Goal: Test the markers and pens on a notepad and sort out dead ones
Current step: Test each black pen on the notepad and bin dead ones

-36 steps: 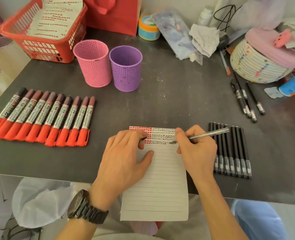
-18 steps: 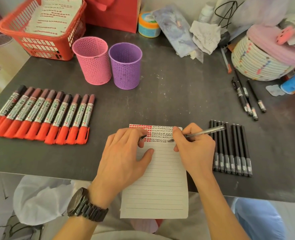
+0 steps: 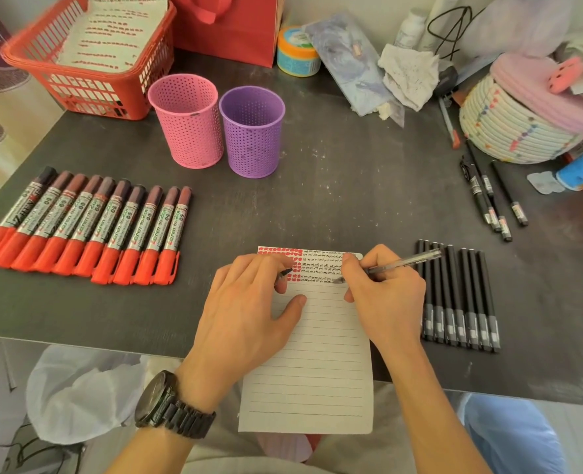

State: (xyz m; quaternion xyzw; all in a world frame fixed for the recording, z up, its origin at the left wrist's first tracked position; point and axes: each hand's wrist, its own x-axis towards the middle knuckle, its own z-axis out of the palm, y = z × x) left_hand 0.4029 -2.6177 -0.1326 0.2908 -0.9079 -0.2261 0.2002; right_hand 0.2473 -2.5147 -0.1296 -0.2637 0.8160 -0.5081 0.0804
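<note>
head view: right hand point(image 3: 382, 295) has thumb + fingers clamped on a clear-barrel pen point(image 3: 403, 263), tip down on the notepad point(image 3: 310, 371) at the end of the black scribble rows near its top edge. left hand point(image 3: 249, 309) lies on the pad's left half, fingers close together, thumb out. a small dark bit point(image 3: 285, 273) pokes out by the fingertips, prob. the cap. can't tell if it's pinched or just under them.

risks, judged from this:
- pad's near end overhangs the table point(image 3: 351, 186) edge, so if the left hand lifts, a stroke could drag or tip it off.
- new mark sits tight against old scribbles, so a faint or dead line may get read as ok.
- black pens point(image 3: 457, 295) just beside the right hand all look alike, w/ another loose group point(image 3: 488, 196) farther right. a tested pen set in the wrong lot spoils the sort.
- pink cup point(image 3: 187, 121) and purple cup point(image 3: 252, 131) touch, so a drop into the wrong one is easy.
- red markers point(image 3: 88, 230) lie well apart to the left, low risk.
</note>
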